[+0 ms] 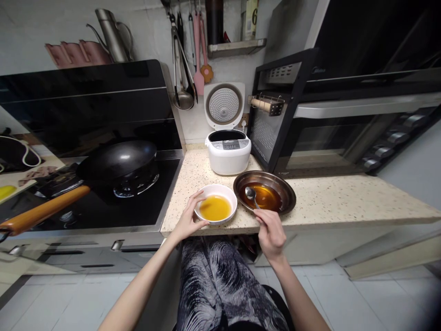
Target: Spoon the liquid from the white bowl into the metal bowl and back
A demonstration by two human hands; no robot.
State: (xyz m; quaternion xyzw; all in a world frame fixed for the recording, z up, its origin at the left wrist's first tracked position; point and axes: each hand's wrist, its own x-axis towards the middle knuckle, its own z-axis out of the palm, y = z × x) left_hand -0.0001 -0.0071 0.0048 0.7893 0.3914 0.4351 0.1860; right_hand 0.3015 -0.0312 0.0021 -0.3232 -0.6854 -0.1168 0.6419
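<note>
A white bowl (234, 202) with yellow-orange liquid stands near the counter's front edge. My left hand (190, 217) grips its left side, fingers over the rim and thumb against the near side. To the right is a dark metal basin (288, 196) holding amber-brown liquid. My right hand (271, 230) is closed round the handle of a metal spoon (251, 193). The spoon's bowl hangs over the left part of the basin; whether it touches the liquid I cannot tell.
Behind the bowls, a white rice cooker (229, 158) stands with its lid up. A black wok (119, 161) sits on the stove at left, its wooden handle (48, 209) reaching toward the front. An oven (330, 138) is at right. Utensils (182, 99) hang on the wall.
</note>
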